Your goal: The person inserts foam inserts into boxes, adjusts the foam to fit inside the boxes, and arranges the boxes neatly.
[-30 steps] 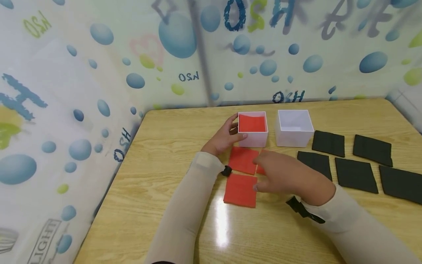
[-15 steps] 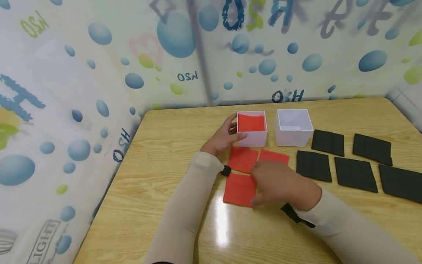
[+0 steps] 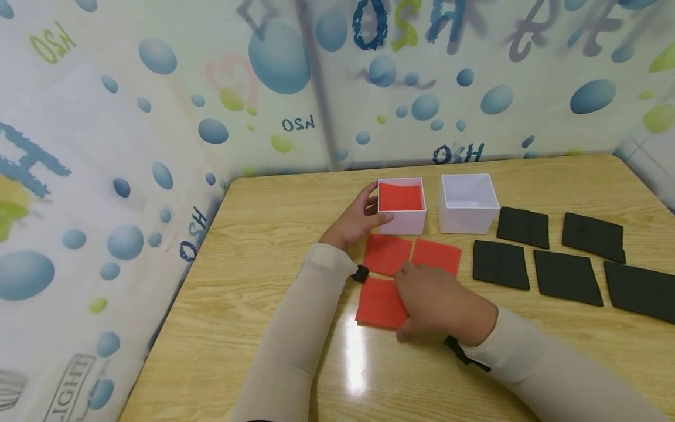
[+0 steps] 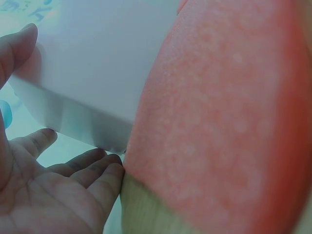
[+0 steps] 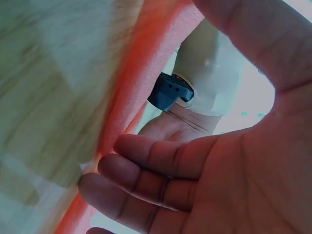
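Observation:
My left hand [image 3: 353, 220] holds a small white box [image 3: 403, 223] by its left side, the thumb on the front wall and the fingers behind. Red cloth fills the box near its rim. In the left wrist view the box [image 4: 97, 58] shows between thumb and fingers. My right hand [image 3: 437, 305] is over the right edge of the front red cloth square [image 3: 377, 302], thumb near the front corner. In the right wrist view, its extended fingers touch the red edge [image 5: 119, 97]. Two more red squares, one left [image 3: 387, 254] and one right [image 3: 436, 255], lie behind it.
A second white box [image 3: 466, 220], with a bare interior, stands right of the held one. Several black cloth squares [image 3: 566, 276] lie flat in two rows on the right of the wooden table [image 3: 253, 246]. A patterned wall covering [image 3: 263, 140] rises behind and to the left.
My right hand has moved left and toward me, from over the right red square to the front red square's right edge. The left hand stays on the box.

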The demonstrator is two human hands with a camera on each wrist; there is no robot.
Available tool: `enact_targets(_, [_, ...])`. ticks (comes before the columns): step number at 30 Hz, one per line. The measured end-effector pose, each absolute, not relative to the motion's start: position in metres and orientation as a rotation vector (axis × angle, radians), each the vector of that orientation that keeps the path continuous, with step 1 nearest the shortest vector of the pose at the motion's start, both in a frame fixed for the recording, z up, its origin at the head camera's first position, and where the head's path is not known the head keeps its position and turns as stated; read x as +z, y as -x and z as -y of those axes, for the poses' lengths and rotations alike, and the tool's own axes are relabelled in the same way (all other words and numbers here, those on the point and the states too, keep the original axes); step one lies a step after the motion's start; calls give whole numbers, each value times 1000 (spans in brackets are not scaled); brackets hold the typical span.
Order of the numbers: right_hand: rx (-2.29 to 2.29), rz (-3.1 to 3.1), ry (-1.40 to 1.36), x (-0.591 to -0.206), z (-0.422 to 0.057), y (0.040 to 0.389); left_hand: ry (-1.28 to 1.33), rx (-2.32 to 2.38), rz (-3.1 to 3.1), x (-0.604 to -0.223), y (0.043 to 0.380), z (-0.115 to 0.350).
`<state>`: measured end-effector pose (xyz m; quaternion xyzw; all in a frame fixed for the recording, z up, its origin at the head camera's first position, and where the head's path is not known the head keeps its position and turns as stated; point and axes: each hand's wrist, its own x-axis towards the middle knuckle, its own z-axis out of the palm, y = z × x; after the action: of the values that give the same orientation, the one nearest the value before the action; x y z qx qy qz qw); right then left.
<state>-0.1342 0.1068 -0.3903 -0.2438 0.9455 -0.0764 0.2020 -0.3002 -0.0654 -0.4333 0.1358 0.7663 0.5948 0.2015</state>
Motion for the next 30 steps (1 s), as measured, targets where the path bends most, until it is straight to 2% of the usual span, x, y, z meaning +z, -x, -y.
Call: enact_targets(30, [-269, -2652, 698, -392, -111, 135, -368, 1658, -2141, -430, 296, 66])
